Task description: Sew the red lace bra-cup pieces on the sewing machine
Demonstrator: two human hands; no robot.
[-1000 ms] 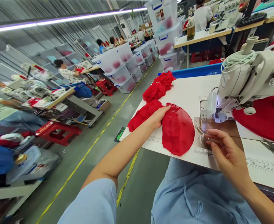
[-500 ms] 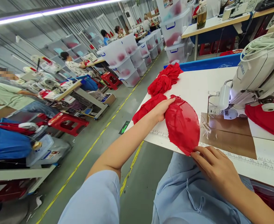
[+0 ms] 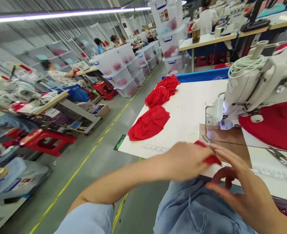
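Observation:
At the front edge of the white sewing table point(image 3: 184, 104), my left hand point(image 3: 188, 162) is closed on a small red fabric piece point(image 3: 213, 159), mostly hidden by the fingers and blurred. Close beside it is my right hand point(image 3: 248, 188), thumb and fingers apart; whether a fingertip touches the fabric I cannot tell. A flat red fabric piece point(image 3: 149, 123) lies at the table's left end, with a bunched red bundle point(image 3: 161, 92) behind it. The sewing machine point(image 3: 246, 87) stands to the right, its lamp lit.
A larger red cloth point(image 3: 275, 125) lies right of the needle, with scissors point(image 3: 285, 161) in front. A printed ruler point(image 3: 155, 148) runs along the front edge. Beyond the aisle are stacked clear bins point(image 3: 120, 76), a red stool point(image 3: 46, 141) and people at other machines.
My left hand has carried the red fabric piece right, toward my right hand, and the piece is now bunched. My right hand has turned and its fingers have spread. The view has shifted right.

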